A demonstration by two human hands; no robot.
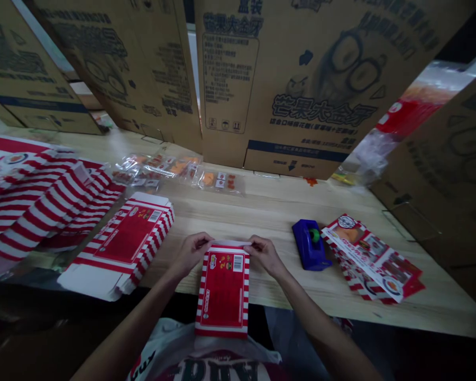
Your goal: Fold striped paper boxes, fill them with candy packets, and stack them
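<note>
A red-and-white striped carton (223,290) lies in front of me, its near end against my body and its far end over the table. My left hand (196,248) pinches the far left corner at the end flap. At the opposite corner, my right hand (264,253) grips the same flap between thumb and fingers. The box's printed red panel faces up, with a barcode near the far end. Right of my right hand stands a blue tape dispenser (310,246) with a green core. What the carton holds inside is hidden.
Flattened striped cartons (122,238) are stacked to the left, beside a larger striped pile (31,196). Clear packets (222,181) lie along the back. More printed cartons (373,259) rest at the right. Tall cardboard boxes (301,79) wall off the table's far side.
</note>
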